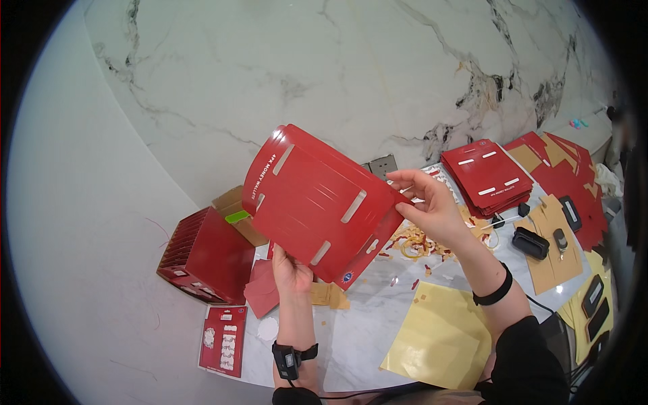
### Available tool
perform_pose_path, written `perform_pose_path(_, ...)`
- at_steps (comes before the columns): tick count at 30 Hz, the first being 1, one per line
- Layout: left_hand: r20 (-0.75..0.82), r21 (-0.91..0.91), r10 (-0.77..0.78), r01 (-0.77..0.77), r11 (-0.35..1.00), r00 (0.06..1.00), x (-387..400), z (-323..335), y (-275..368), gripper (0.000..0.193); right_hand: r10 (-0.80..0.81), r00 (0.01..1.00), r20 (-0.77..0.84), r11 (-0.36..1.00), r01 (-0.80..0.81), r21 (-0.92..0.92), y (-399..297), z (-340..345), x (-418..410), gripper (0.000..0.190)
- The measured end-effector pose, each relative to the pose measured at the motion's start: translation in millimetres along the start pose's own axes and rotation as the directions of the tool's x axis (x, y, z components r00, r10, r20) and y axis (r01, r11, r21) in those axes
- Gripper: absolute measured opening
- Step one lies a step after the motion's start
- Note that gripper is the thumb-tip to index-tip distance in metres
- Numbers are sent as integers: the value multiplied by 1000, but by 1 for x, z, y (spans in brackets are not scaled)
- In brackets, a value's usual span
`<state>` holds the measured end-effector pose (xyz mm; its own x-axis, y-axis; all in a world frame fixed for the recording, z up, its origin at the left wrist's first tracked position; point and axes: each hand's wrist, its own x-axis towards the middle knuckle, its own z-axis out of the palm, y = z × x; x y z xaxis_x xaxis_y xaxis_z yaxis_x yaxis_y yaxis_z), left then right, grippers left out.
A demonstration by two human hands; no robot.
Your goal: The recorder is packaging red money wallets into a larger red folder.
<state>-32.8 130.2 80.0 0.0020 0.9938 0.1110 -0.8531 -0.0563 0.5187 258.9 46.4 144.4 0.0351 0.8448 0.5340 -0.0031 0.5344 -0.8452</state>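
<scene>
Several stacked red printed cards with slots (pixel 314 202) are held up above the marble table, fanned slightly apart at their edges. My left hand (pixel 293 271) supports them from below at the lower left edge, its fingers hidden behind the cards. At the right corner, my right hand (pixel 430 202) pinches a card edge between thumb and fingers. Beneath the cards, pink-red envelopes (pixel 262 291) and a tan paper piece (pixel 329 294) lie near my left hand.
A box packed with red cards (pixel 217 258) stands at left, a filled red card pack (pixel 224 344) before it. At right are a red card stack (pixel 488 177), paper scraps (pixel 430 240), a black case (pixel 530 243) and yellow sheets (pixel 438 334).
</scene>
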Motion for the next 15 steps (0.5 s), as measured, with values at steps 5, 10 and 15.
perform_pose_path(5, 39, 86, -27, 23, 996, 999, -1, 4, 4, 31, -56, 989, -134, 998, 58, 11, -2, 1, 3, 30)
perform_pose_path(10, -3, 365, 180, -166, 916, 984, -5, 19, 21, 41, -93, 985, -148, 996, 93, -7, 1, -13, 4, 23)
perform_pose_path(15, 23, 654, 467, -366, 662, 884, -7, 23, 47, 48, -70, 995, -78, 997, 66, -52, -1, -13, 4, 19)
